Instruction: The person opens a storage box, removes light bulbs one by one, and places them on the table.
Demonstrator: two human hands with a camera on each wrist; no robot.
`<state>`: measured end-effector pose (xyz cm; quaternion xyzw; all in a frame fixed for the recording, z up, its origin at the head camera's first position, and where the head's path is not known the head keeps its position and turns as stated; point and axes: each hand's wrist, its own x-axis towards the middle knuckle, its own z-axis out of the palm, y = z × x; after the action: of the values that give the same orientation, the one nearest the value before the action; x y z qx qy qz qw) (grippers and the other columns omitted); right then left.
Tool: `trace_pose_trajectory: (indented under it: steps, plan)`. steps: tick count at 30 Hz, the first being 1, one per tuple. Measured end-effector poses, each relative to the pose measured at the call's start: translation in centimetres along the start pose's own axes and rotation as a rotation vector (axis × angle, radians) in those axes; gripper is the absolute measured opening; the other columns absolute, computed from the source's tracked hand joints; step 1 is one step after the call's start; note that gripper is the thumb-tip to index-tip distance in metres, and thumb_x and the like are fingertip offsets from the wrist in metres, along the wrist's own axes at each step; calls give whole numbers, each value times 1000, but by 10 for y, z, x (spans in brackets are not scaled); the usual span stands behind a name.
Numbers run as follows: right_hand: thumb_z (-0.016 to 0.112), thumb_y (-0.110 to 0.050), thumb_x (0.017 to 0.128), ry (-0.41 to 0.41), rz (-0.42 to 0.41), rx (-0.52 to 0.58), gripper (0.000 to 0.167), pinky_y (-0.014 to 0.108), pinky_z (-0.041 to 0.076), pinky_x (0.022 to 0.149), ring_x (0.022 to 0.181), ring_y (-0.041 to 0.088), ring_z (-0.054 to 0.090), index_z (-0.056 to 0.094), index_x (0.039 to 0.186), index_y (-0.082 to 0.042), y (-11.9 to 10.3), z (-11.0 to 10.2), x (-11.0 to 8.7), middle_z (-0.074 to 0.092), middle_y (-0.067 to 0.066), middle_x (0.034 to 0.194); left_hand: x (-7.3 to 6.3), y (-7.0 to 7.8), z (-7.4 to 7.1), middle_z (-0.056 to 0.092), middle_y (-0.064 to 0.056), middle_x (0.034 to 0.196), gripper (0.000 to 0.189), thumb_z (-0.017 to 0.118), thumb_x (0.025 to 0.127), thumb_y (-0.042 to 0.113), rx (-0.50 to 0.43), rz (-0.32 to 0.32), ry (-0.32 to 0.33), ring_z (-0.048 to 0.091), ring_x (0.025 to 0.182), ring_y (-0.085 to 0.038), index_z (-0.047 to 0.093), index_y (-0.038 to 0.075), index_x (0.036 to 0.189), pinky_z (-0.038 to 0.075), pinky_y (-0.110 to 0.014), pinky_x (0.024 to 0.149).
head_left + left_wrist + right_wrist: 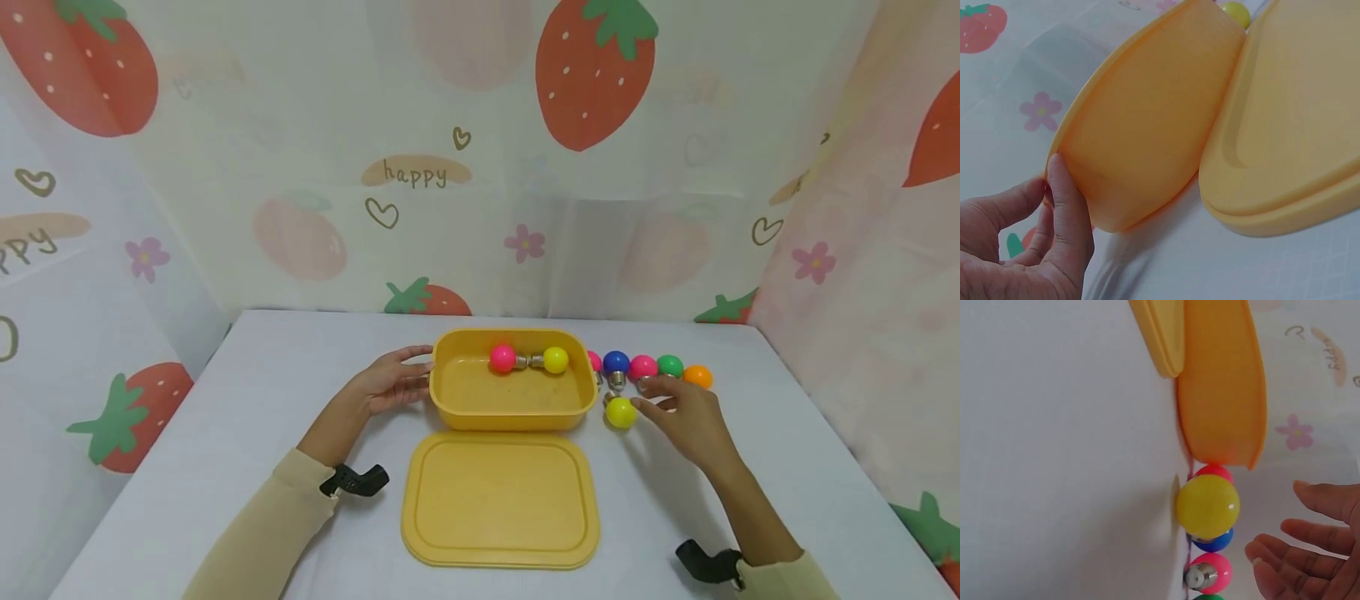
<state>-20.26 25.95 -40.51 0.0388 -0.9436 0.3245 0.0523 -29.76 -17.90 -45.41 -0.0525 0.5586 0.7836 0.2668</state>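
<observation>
A yellow plastic box (513, 408) stands upright and uncovered, holding a pink bulb (502, 359) and a yellow bulb (556, 360) with metal bases facing each other. My left hand (393, 382) grips the box's left end; in the left wrist view, thumb and fingers meet at its rim. My right hand (686, 417) reaches over the table with fingers spread and nothing held. Nearest to it lies another yellow bulb (621, 413), which the right wrist view shows apart from the fingers (1310, 534). Behind that bulb is a row of bulbs, including a blue bulb (617, 362) and a green bulb (670, 366).
In front of the box lies its flat yellow lid (501, 500). An orange bulb (698, 377) ends the row on the right. The white table (337, 550) is surrounded by hanging strawberry-print cloth (480, 208) at the back and sides.
</observation>
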Motion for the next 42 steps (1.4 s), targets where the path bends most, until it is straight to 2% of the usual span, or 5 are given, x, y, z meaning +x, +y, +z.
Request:
trace_pose_trajectory:
  steps: [11,17,28,33,42]
  plan:
    - [72,-24,97,36,-86,29,33,39,63,74,99,34,69,70,123,-4,-23,-3,-8,72,15,112,0,0,0,67,-12,104,58,57,103,2,-13,-5,15,68,84,-17,35,8,156,62,-27,69]
    - [73,-20,96,35,-176,69,31,37,63,76,97,29,71,71,123,-5,-38,0,-11,74,12,110,-1,0,2,69,-10,100,58,59,103,3,-6,3,21,69,80,-16,36,9,156,62,-26,68]
    - [75,-20,94,-1,-311,67,32,34,62,74,92,22,70,71,122,-4,-70,17,2,74,10,110,-1,1,2,67,-13,104,59,58,103,4,-2,0,16,68,83,-17,35,8,156,61,-25,69]
    - [76,-22,94,-46,-317,39,34,34,62,75,93,21,69,71,122,-5,-83,29,8,74,7,112,0,-1,1,67,-13,103,57,59,103,4,-8,-3,30,68,82,-17,37,9,155,61,-25,68]
    - [76,-22,93,-116,-319,38,36,36,62,75,95,26,71,71,122,-2,-96,50,25,73,12,116,-1,-1,1,68,-12,102,56,59,102,5,-5,1,37,69,84,-17,38,8,154,62,-26,69]
